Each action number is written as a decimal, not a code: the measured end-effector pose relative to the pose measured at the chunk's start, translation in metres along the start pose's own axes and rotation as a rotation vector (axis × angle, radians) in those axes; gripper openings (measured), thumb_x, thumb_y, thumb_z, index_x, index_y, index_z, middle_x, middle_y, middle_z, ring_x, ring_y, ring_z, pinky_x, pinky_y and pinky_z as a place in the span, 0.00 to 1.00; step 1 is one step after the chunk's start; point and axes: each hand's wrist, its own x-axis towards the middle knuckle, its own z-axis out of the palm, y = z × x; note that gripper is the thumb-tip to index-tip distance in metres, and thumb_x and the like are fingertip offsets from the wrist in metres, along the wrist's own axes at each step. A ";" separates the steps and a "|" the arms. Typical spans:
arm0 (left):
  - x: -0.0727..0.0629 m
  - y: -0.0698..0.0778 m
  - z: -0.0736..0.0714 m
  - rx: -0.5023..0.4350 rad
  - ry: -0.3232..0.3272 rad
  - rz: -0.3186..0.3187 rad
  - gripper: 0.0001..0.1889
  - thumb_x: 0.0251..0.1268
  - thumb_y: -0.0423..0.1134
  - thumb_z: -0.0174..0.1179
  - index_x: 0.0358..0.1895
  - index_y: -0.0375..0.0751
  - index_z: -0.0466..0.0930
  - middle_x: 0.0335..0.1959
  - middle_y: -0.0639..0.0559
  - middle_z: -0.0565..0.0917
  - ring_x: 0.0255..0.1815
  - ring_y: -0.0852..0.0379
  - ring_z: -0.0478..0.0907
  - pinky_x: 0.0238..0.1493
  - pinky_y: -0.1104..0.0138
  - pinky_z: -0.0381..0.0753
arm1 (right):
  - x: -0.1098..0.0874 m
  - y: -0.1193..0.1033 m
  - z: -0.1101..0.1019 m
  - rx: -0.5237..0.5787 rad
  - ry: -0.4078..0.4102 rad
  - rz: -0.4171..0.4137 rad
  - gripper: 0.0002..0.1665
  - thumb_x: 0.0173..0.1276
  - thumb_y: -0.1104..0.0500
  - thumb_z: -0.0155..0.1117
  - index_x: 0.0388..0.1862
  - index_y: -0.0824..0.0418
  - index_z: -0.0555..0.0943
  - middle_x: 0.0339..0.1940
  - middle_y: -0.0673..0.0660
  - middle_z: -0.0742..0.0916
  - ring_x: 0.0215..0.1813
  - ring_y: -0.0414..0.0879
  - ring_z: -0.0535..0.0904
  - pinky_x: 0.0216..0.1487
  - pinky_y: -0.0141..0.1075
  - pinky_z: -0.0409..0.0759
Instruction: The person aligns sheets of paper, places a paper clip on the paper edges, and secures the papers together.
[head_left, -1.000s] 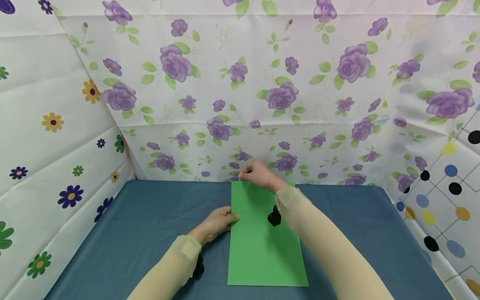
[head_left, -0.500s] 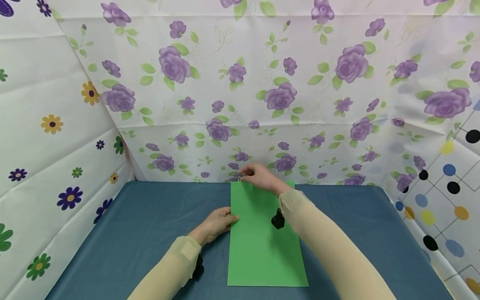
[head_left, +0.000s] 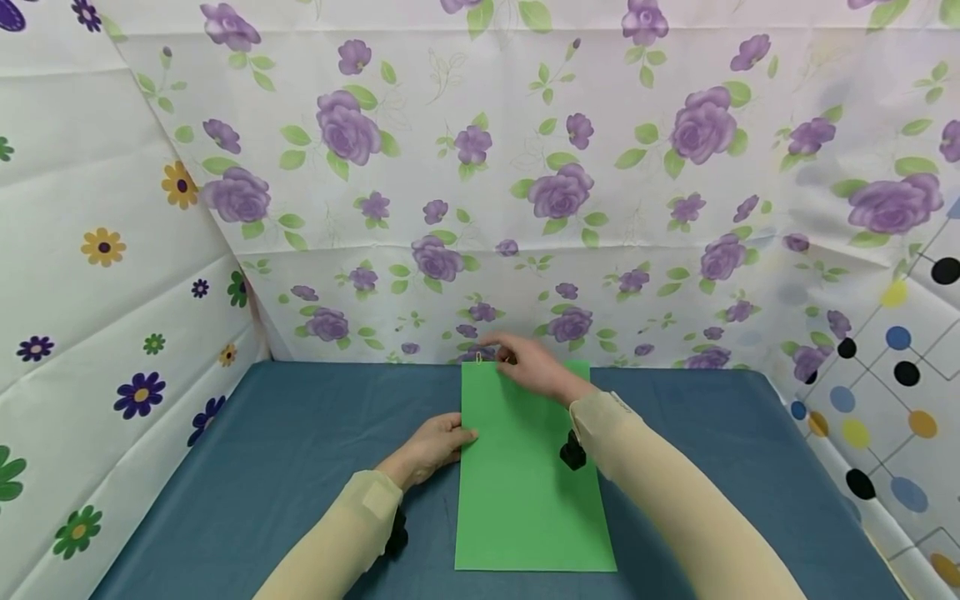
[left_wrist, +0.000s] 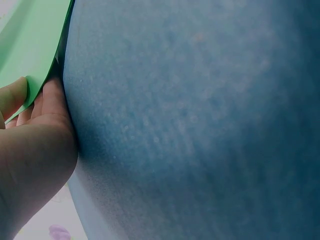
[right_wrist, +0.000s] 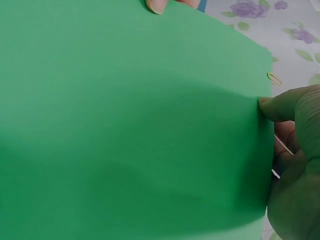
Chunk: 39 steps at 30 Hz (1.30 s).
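Observation:
A large green sheet of paper [head_left: 534,500] stretches from near the table's front to its back edge. My left hand [head_left: 431,446] pinches the sheet's left edge, thumb on the front and fingers behind, as the left wrist view also shows. A small yellowish paper clip [right_wrist: 274,78] sits on the far edge near the left corner. Just right of the clip, my right hand [head_left: 528,362] holds that far edge, with its thumb [right_wrist: 272,107] on the front and its fingers partly hidden behind. Two thin pale slivers show by those fingers in the right wrist view.
A blue cloth covers the table [head_left: 337,433] on both sides of the sheet. Behind it rises a white backdrop [head_left: 510,283] with purple roses. Patterned sheets also hang at left and right. A black wrist camera [head_left: 573,452] hangs under the right sleeve, over the paper.
My right hand has let go of the paper clip and slid right along the far edge, leaving the clip in plain view. The left hand and the sheet have stayed put.

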 end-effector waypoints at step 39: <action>0.001 -0.001 -0.001 -0.015 -0.007 -0.002 0.21 0.83 0.34 0.50 0.71 0.28 0.69 0.59 0.40 0.82 0.58 0.44 0.81 0.57 0.55 0.83 | 0.002 0.001 0.003 -0.107 -0.005 -0.022 0.20 0.81 0.63 0.58 0.66 0.48 0.82 0.65 0.49 0.82 0.64 0.46 0.78 0.60 0.44 0.80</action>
